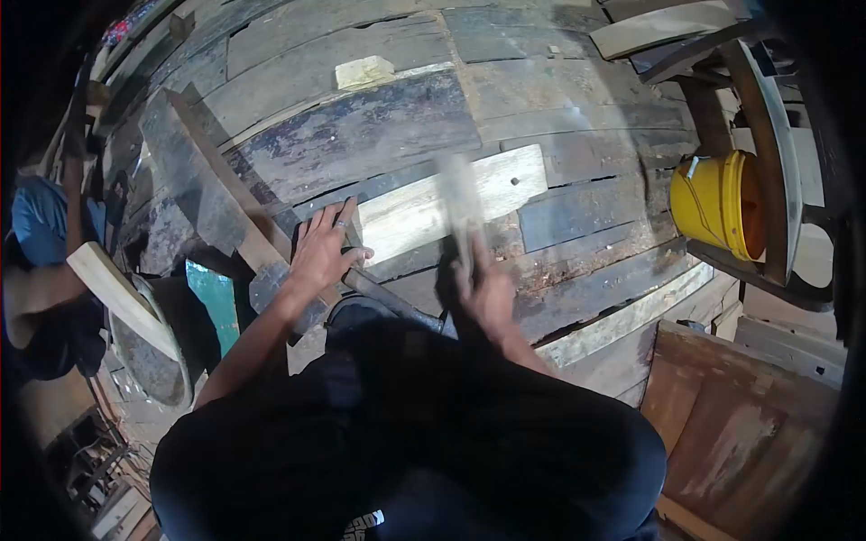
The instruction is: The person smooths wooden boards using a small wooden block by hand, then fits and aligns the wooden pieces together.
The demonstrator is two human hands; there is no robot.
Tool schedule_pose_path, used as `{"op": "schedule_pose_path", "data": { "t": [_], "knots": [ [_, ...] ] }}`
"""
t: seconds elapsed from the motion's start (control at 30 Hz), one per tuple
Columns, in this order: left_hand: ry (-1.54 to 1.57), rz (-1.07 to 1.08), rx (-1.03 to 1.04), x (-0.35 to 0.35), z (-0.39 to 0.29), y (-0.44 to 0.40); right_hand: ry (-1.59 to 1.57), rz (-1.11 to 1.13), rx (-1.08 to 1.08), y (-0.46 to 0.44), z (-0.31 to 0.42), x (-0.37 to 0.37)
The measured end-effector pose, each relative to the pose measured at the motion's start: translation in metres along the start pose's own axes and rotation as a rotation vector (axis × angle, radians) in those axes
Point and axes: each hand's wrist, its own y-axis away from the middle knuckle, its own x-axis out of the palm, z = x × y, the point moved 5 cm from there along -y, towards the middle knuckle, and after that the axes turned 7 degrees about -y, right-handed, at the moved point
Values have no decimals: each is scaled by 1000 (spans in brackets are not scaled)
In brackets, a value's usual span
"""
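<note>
A pale wooden board (401,216) with a small dark square hole near its right end lies slantwise on the plank floor. My left hand (317,248) is at its left end, fingers spread over a dark piece of wood and thumb by the board's lower corner. My right hand (492,302) is closed round the handle of a pale, elongated tool (462,194). Motion smears that tool above the middle of the board, so its exact kind is unclear. Near my feet, between my hands, lies a dark bar-like tool (388,298).
A thick wooden beam (203,180) stands left of my left hand. Beyond the board lie a dark plank (361,135) and a pale wood block (363,72). A yellow bucket (708,203) rests on the right, near a wooden frame (767,162). Another person's arm (45,298) shows far left.
</note>
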Motion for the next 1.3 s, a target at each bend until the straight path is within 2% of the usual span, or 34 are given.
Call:
{"op": "schedule_pose_path", "data": {
  "t": [0.07,0.1,0.13,0.2,0.27,0.37,0.47,0.53,0.57,0.6,0.67,0.73,0.77,0.8,0.87,0.97,1.0,1.07,1.13,1.17,1.2,1.27,1.3],
  "knots": [
    [10,-5,-27,0,2,2,95,193,-248,33,21,21],
    [12,-2,-47,0,3,2,291,346,-209,38,21,26],
    [4,10,-48,2,6,2,238,372,-205,33,18,14],
    [18,-4,-48,3,7,0,278,427,-15,6,5,-19],
    [26,11,-76,-1,4,-1,215,51,7,-15,-36,-41],
    [51,-3,-66,-5,3,0,-49,-301,94,-39,-42,-76],
    [61,15,-73,-7,0,-1,-106,-214,195,-25,-19,-53],
    [69,29,-87,-7,1,-1,87,-105,-77,3,-21,-9],
    [35,61,-90,1,6,-3,34,158,-6,17,5,-8],
    [35,68,-89,4,7,-2,35,102,-251,26,16,1],
    [48,24,-65,3,8,-3,152,224,-230,31,-2,-3],
    [82,2,-64,-1,5,0,219,177,-130,11,-16,-29],
    [62,16,-70,0,5,0,214,56,-47,1,-40,-30],
    [42,24,-77,-1,5,-1,249,-80,-51,-13,-43,-48],
    [71,7,-79,-2,6,-3,-21,-218,147,-28,-54,-69],
    [49,8,-79,0,5,-1,-147,-231,240,-24,-31,-63],
    [54,5,-75,-1,5,-1,-45,-271,81,-17,-29,-47],
    [61,-4,-67,-1,5,0,175,3,-25,11,-17,-13],
    [55,26,-66,0,4,1,109,98,-323,32,5,-3],
    [60,9,-56,0,3,2,104,199,-247,34,-10,1],
    [67,-9,-47,-1,2,2,96,199,-242,27,-21,-5],
    [93,31,-31,-3,-1,3,233,32,-122,-1,-47,-30],
    [82,17,4,-4,-2,3,240,27,-121,-13,-50,-38]
  ]
}}
